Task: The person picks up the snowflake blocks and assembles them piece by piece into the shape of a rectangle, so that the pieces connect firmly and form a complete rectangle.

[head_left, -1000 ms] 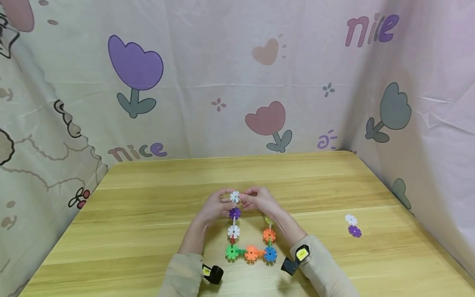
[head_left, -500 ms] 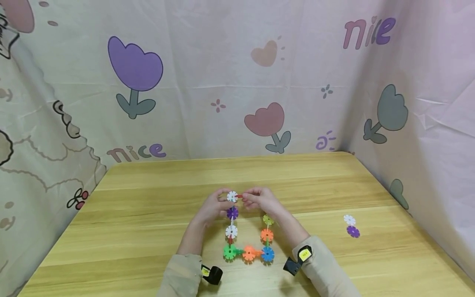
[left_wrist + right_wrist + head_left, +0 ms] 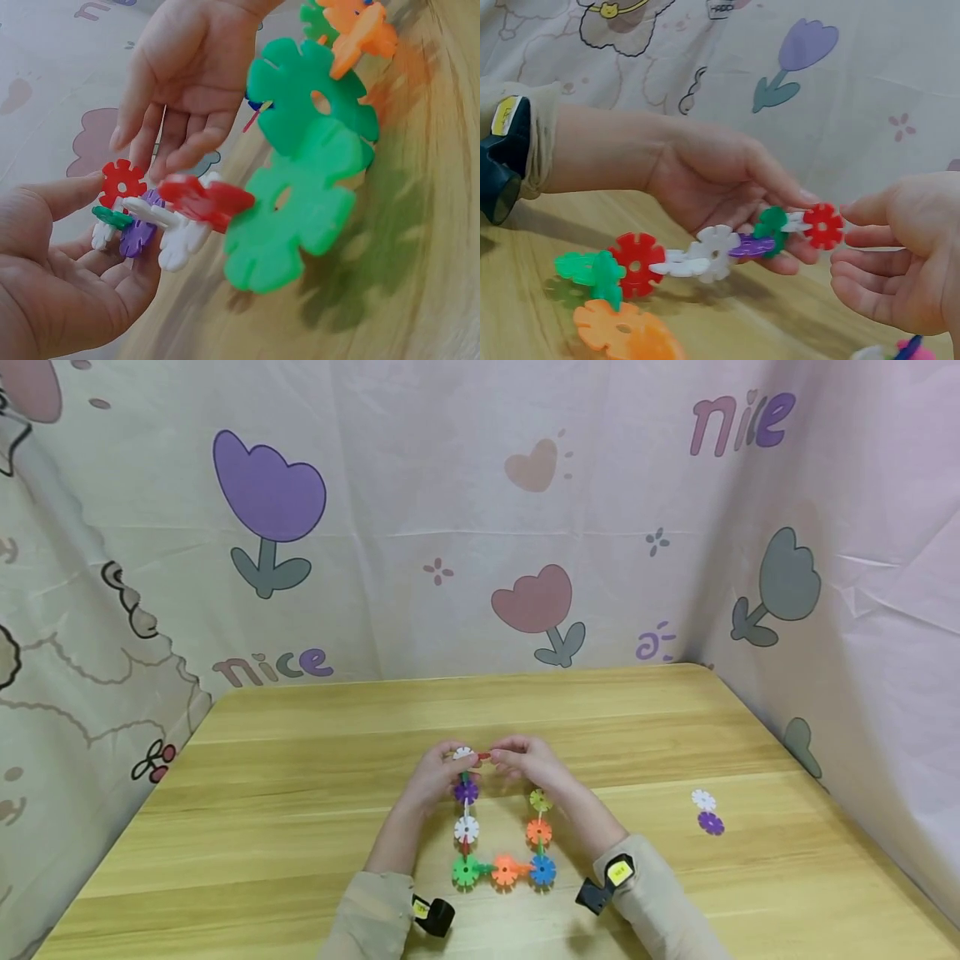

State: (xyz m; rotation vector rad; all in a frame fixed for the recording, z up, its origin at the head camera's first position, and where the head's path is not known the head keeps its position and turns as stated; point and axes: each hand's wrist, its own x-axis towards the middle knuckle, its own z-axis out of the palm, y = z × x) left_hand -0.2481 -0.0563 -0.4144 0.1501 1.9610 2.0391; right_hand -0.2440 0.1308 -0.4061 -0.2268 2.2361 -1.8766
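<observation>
In the head view, my left hand [image 3: 437,775] pinches the white notched snowflake disc [image 3: 462,752] at the far end of a chain of linked plastic discs. A red disc [image 3: 823,226] is slotted upright into that white one. Beside its edge, my right hand [image 3: 911,259] has loosely bent, parted fingers, with the fingertips right at the red rim. Along the chain follow a purple disc [image 3: 466,792], a white disc [image 3: 466,829] and a green disc [image 3: 465,870]. The bottom row continues through an orange disc [image 3: 505,869] to a blue disc [image 3: 542,870].
The chain's right side rises through an orange disc [image 3: 538,832] to a yellow-green disc [image 3: 540,800], under my right wrist. A loose white disc [image 3: 703,799] and purple disc [image 3: 711,823] lie on the wooden table [image 3: 300,827] at right. Patterned cloth [image 3: 420,468] hangs behind.
The red disc came into view between my hands as my right fingers drew slightly right. My left thumb has moved over the white disc, covering part of it.
</observation>
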